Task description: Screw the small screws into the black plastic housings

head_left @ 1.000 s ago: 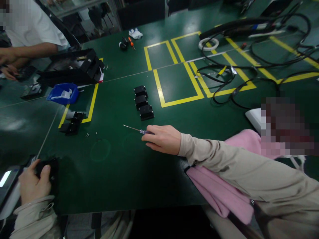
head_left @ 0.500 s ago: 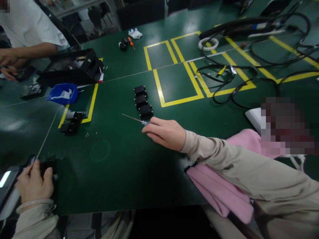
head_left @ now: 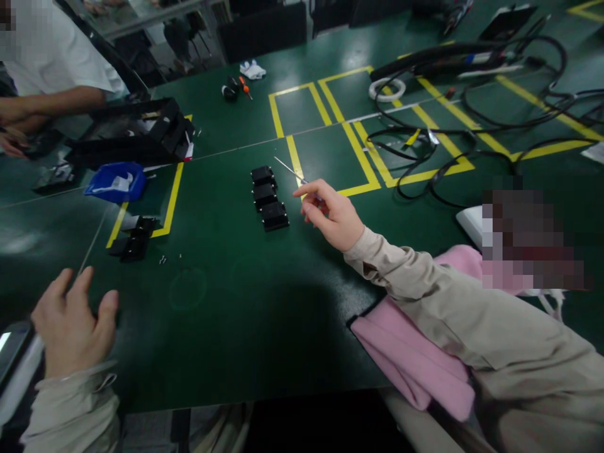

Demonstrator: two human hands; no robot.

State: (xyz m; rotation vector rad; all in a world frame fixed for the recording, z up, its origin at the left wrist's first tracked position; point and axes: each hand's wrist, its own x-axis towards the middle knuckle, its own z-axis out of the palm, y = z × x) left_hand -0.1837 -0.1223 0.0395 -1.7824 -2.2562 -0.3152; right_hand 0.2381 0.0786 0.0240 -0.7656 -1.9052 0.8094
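My right hand (head_left: pixel 333 212) is closed round the handle of a screwdriver (head_left: pixel 289 168), whose thin metal shaft points up and left. Just left of that hand, three black blocks (head_left: pixel 263 194) with small bright screws at their corners lie in a row. My left hand (head_left: pixel 78 324) is over the table's left side with its fingers spread and nothing in them. Ahead of it are more black parts (head_left: pixel 131 247) and several tiny screws (head_left: pixel 163 259). At the far left edge, beside my left hand, is a dark device with a lit screen (head_left: pixel 10 346), partly cut off.
A blue tray (head_left: pixel 116 182) sits before a black bin (head_left: pixel 132 135), near a co-worker's arms (head_left: pixel 56 110). Black cables (head_left: pixel 425 132) sprawl over yellow tape outlines at the right. Pink cloth (head_left: pixel 410 358) lies under my right forearm. An orange-handled screwdriver (head_left: pixel 245 88) is farther back.
My right hand has moved up and right with the screwdriver, whose tip has swung upward. My left hand has lifted with its fingers spread, and the dark thing under it no longer shows.
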